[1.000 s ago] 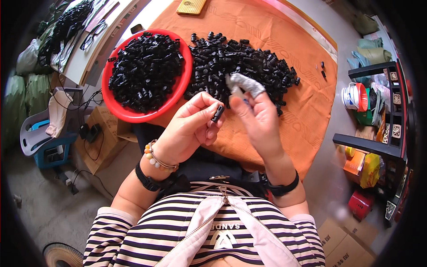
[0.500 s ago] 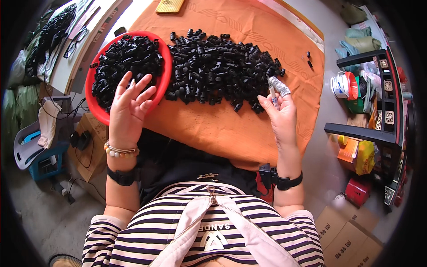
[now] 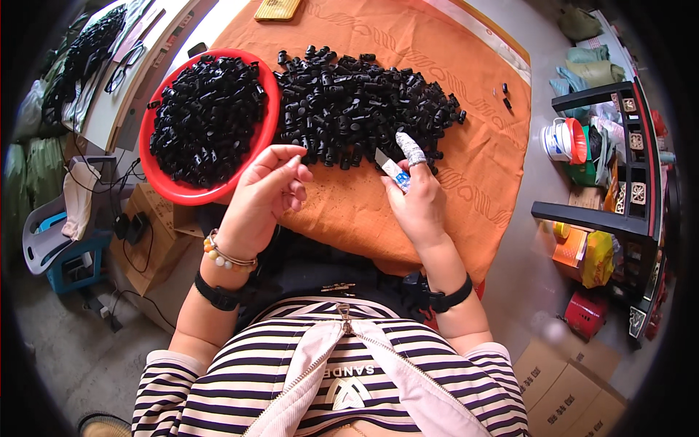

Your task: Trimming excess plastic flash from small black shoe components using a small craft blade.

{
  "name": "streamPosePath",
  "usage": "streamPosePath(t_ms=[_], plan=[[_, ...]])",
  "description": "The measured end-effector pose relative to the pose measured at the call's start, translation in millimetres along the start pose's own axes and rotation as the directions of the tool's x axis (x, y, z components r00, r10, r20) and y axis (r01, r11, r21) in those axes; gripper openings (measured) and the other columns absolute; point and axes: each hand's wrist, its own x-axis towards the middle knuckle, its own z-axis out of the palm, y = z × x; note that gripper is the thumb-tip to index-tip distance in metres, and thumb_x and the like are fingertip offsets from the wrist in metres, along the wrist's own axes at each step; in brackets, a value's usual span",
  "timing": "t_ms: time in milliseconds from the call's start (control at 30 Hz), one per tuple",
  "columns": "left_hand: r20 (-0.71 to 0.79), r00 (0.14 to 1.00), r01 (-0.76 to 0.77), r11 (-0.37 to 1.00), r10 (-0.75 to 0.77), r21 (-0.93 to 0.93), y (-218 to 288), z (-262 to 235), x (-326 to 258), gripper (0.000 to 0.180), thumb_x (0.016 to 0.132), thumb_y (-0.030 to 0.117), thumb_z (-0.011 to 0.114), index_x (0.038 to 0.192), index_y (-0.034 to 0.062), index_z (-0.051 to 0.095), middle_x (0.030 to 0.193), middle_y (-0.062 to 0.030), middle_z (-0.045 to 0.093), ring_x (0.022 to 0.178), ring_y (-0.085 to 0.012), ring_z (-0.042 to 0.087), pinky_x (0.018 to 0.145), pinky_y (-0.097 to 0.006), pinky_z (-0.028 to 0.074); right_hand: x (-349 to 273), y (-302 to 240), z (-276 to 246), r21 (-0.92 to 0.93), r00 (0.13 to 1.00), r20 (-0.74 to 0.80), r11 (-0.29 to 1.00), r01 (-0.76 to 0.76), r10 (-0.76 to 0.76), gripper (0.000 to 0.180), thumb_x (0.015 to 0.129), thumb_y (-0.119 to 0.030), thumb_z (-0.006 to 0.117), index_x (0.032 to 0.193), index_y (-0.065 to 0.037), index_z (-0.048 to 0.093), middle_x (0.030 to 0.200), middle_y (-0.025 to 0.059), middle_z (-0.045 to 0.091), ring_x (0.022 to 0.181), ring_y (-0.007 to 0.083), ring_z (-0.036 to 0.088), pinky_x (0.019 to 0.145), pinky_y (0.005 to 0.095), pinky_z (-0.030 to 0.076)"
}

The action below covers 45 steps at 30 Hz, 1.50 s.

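My left hand (image 3: 266, 186) is closed, thumb and forefinger pinched just right of the red basin; anything between them is too small to make out. In my right hand (image 3: 422, 200) is a small flat blade (image 3: 394, 172) with a blue-and-white wrapped grip, its pale tip pointing at the black pile. Silvery-white wrapping covers my right index finger. The pile of small black plastic parts (image 3: 364, 102) spreads over the orange cloth beyond both hands. More of these parts fill the red basin (image 3: 273, 109) at the left.
An orange cloth (image 3: 349, 211) covers the table, and a yellow case (image 3: 277, 9) lies at its far edge. A few black parts (image 3: 507, 103) sit apart at the right. Shelving (image 3: 597, 211) and cardboard boxes (image 3: 575, 393) stand to the right. A grey-blue chair (image 3: 69, 255) is at left.
My left hand has moved right from over the basin, and its spread fingers have closed. My right hand has come left and nearer with the blade, away from the pile's right end.
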Motion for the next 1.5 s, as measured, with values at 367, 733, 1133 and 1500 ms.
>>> streamPosePath(t_ms=[367, 733, 1133, 1500], plan=[[0.103, 0.983, 0.134, 0.977, -0.152, 0.164, -6, 15, -3, 0.026, 0.090, 0.017, 0.053, 0.113, 0.0066, 0.048, 0.088, -0.0017, 0.059, 0.068, -0.0048, 0.056, 0.058, -0.017, 0.047, -6, -5, 2, 0.710, 0.978, 0.199, 0.680, -0.183, 0.056, 0.055, 0.078, 0.001, 0.063, 0.128, -0.005, 0.040, 0.086, 0.0031, 0.057, 0.078, 0.0076, 0.054, 0.068, 0.0208, 0.045], [0.259, 0.966, 0.015, 1.000, -0.018, 0.012, -11, 27, -2, 0.018, 0.091, 0.014, 0.053, 0.106, 0.0075, 0.047, 0.090, -0.0026, 0.058, 0.068, -0.0060, 0.056, 0.055, -0.017, 0.045, -5, -63, -14, 0.874, 0.960, 0.271, 0.436, -0.212, -0.076, 0.047, 0.087, 0.000, 0.055, 0.130, -0.002, 0.038, 0.093, 0.0046, 0.056, 0.085, 0.0076, 0.055, 0.074, 0.0204, 0.047], [0.274, 0.957, 0.175, 0.937, -0.091, -0.301, 1, 26, -7, 0.027, 0.091, 0.013, 0.049, 0.117, 0.0078, 0.044, 0.079, -0.0002, 0.050, 0.062, -0.0058, 0.043, 0.054, -0.018, 0.036, -11, -54, -26, 0.884, 0.895, 0.429, 0.264, -0.387, -0.123, 0.045, 0.089, -0.013, 0.056, 0.129, 0.001, 0.039, 0.115, 0.0066, 0.053, 0.094, 0.0071, 0.050, 0.080, 0.0220, 0.043], [0.348, 0.938, 0.125, 0.941, -0.008, -0.316, -2, 21, -4, 0.018, 0.094, 0.016, 0.048, 0.111, 0.0114, 0.046, 0.078, 0.0031, 0.052, 0.066, -0.0029, 0.049, 0.056, -0.017, 0.039, -13, -62, -19, 0.786, 0.928, 0.307, 0.605, -0.123, -0.211, 0.047, 0.084, -0.001, 0.057, 0.127, 0.001, 0.040, 0.100, 0.0083, 0.061, 0.085, 0.0073, 0.056, 0.072, 0.0202, 0.044]])
